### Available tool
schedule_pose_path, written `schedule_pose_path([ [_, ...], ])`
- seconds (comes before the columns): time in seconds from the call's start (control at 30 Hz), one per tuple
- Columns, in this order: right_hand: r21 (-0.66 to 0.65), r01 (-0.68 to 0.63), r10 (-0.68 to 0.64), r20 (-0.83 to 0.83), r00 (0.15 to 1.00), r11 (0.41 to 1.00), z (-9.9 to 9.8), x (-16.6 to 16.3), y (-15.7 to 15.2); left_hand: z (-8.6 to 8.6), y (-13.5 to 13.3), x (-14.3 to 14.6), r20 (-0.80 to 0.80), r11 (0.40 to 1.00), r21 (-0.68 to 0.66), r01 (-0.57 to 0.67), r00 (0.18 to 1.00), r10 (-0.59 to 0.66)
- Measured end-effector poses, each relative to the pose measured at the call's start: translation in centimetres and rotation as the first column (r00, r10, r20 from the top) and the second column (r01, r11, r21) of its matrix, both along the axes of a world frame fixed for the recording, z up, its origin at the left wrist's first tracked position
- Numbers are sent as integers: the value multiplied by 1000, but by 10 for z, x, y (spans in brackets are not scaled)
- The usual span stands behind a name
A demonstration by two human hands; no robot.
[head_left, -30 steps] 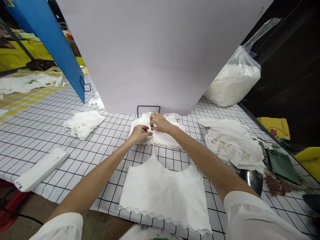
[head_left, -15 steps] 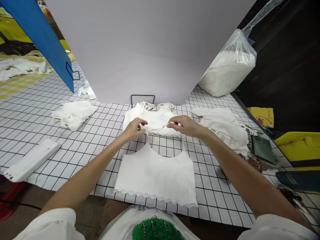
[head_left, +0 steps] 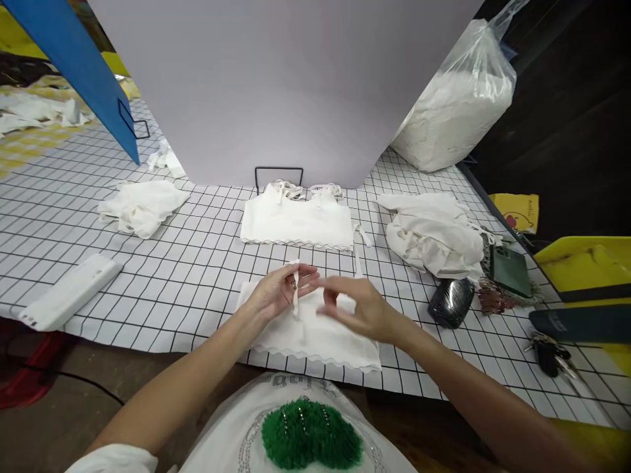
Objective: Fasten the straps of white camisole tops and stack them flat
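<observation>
A white camisole top (head_left: 325, 335) with a scalloped hem lies flat at the table's near edge. My left hand (head_left: 279, 289) is over its left side, palm partly up, with a thin white strap (head_left: 296, 299) pinched and hanging from its fingers. To its right is my right hand (head_left: 357, 307), slightly blurred, thumb and curved fingers apart with nothing visible between them. The top's other strap (head_left: 358, 259) stretches away on the cloth. Just beyond lies a stack of similar white tops (head_left: 298, 223), straps gathered at the far side.
A large pale board (head_left: 286, 98) stands behind the stack on a wire foot. White garments lie in a left pile (head_left: 142, 207) and a right pile (head_left: 428, 233). Also around are a white power strip (head_left: 71, 292), black mouse (head_left: 451, 302), phone (head_left: 510, 270), keys (head_left: 552, 358) and filled plastic bag (head_left: 453, 112).
Both hands have come back toward me, from the near edge of the stack to above the flat top. The left hand has brought a strap back with it.
</observation>
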State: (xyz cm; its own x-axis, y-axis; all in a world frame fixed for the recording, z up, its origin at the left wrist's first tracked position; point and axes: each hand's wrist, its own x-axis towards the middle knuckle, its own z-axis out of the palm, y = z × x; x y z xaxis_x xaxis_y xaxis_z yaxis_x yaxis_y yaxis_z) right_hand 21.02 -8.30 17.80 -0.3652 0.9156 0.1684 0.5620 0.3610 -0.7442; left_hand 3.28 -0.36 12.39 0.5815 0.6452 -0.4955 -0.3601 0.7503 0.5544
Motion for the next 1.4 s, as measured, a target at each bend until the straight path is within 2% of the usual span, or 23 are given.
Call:
schedule_pose_path([
  [0.03,-145,107,-121,-94,988,984,-6,0,6,-1,0,-1,2,1000,9,13,1000,-13],
  [0.1,-424,204,-309,-196,931,883,-17,-2,21,-2,-3,-2,5,999,27,25,1000,-25],
  [0.17,-649,116,-368,-267,891,752,-27,-6,38,-3,-5,0,-17,997,69,19,1000,-18],
  [0.23,-765,-32,-383,-358,852,643,-34,-12,49,-4,-5,2,-44,993,119,18,999,-13],
  [0.27,-785,-96,-381,-399,834,612,-35,-15,51,-4,-4,2,-53,992,125,30,998,-24],
  [0.33,-787,-186,-333,-445,831,588,-34,-18,49,-3,-1,2,-49,994,100,36,998,-31],
  [0.5,-783,-240,-129,-376,918,574,-23,-9,13,0,-5,-5,2,997,78,-15,1000,15],
  [0.63,-788,-213,-97,-326,940,578,-21,-2,-16,-5,-20,-10,21,998,11,58,998,-59],
  [0.8,-791,-240,-8,-296,955,562,-21,-5,-30,-9,-29,-14,5,996,-53,77,997,-76],
  [0.97,-732,-269,61,-298,953,625,-19,-10,-32,-10,-26,-16,-20,997,-68,42,999,-44],
  [1.03,-733,-313,69,-343,937,604,-18,-9,-32,-10,-23,-16,-19,997,-76,16,1000,-18],
  [1.1,-745,-376,101,-388,916,551,-17,-7,-33,-11,-20,-17,-11,998,-67,3,1000,-4],
  [1.13,-743,-357,109,-361,926,567,-17,-7,-32,-11,-19,-17,-10,998,-59,1,1000,-1],
  [1.17,-725,-276,94,-282,955,631,-17,-7,-29,-11,-18,-17,-12,999,-49,0,1000,0],
  [1.23,-580,30,-62,-35,997,814,-19,-11,-19,-12,-16,-18,-17,1000,-30,-2,1000,2],
  [1.27,-482,175,-170,53,984,859,-20,-14,-11,-12,-16,-18,-18,1000,-18,-4,1000,4],
  [1.3,-422,269,-254,92,963,866,-23,-19,-2,-13,-15,-18,-22,1000,-3,-6,1000,6],
  [1.33,-425,304,-295,90,951,853,-27,-23,9,-14,-15,-18,-33,1000,12,-9,999,10],
  [1.4,-549,246,-293,1,956,799,-34,-31,28,-15,-14,-17,-79,999,38,-19,997,22],
])
